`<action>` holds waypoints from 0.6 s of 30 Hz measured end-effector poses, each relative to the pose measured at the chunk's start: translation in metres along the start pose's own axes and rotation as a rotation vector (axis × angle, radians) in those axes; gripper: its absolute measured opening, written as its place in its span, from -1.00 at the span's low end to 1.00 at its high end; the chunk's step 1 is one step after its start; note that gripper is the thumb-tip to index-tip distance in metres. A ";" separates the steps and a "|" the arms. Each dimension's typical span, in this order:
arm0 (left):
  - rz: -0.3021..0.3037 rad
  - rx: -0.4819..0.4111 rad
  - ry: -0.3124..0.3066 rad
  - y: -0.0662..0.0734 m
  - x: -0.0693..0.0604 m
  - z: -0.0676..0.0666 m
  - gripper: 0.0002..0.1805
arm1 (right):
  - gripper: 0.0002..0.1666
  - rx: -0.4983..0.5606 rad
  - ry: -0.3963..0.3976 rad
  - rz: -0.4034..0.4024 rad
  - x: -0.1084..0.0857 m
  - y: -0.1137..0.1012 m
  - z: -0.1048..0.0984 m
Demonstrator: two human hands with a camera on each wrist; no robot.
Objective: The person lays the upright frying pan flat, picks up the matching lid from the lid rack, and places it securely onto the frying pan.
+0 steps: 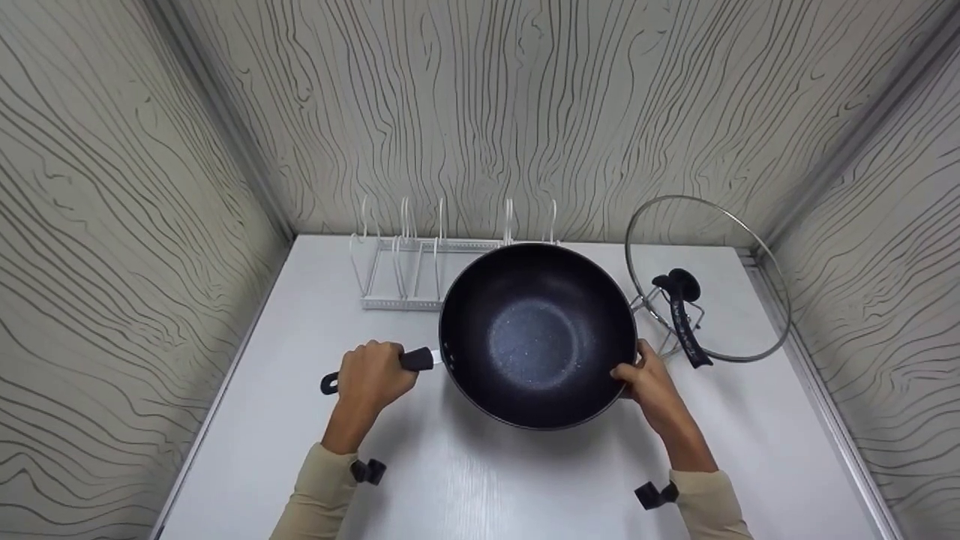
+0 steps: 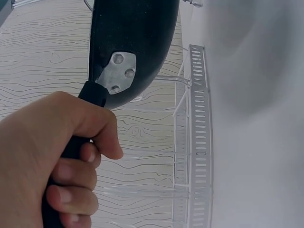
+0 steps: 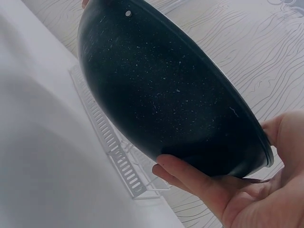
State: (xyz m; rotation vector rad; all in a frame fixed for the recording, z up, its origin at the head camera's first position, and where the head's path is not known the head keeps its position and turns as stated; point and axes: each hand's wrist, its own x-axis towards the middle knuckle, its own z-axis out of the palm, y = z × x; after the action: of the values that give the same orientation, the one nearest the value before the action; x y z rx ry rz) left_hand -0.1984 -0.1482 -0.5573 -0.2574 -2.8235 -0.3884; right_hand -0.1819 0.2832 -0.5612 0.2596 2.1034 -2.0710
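left sleeve (image 1: 316, 486): tan, long, creased | left camera (image 1: 369, 471): small, black, blocky, at the cuff's inner side | right sleeve (image 1: 707, 501): matching tan, long | right camera (image 1: 654, 495): black, blocky, likewise at inner cuff | left grip (image 1: 375, 375): bare, short nails | right grip (image 1: 654, 386): bare

White table (image 1: 465, 495), white wire rack (image 1: 401, 304) toward back, metal stand (image 1: 661, 321).
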 end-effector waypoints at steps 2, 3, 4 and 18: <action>0.005 0.001 0.005 -0.001 -0.001 0.001 -0.75 | -0.12 0.010 0.001 0.004 -0.001 0.002 0.000; 0.009 0.002 0.010 -0.001 -0.002 0.002 -0.76 | -0.09 0.006 -0.003 0.006 -0.001 0.003 0.000; 0.013 0.004 0.015 -0.002 -0.003 0.002 -0.76 | -0.08 0.006 -0.005 0.008 -0.002 0.004 0.001; -0.007 0.020 -0.016 -0.007 -0.009 0.010 -0.73 | 0.01 0.051 -0.003 0.030 0.000 0.018 0.006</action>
State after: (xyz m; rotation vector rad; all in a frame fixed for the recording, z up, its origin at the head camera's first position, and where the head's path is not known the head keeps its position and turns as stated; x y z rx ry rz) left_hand -0.1936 -0.1538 -0.5706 -0.2471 -2.8435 -0.3616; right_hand -0.1769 0.2778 -0.5791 0.2923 2.0339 -2.1093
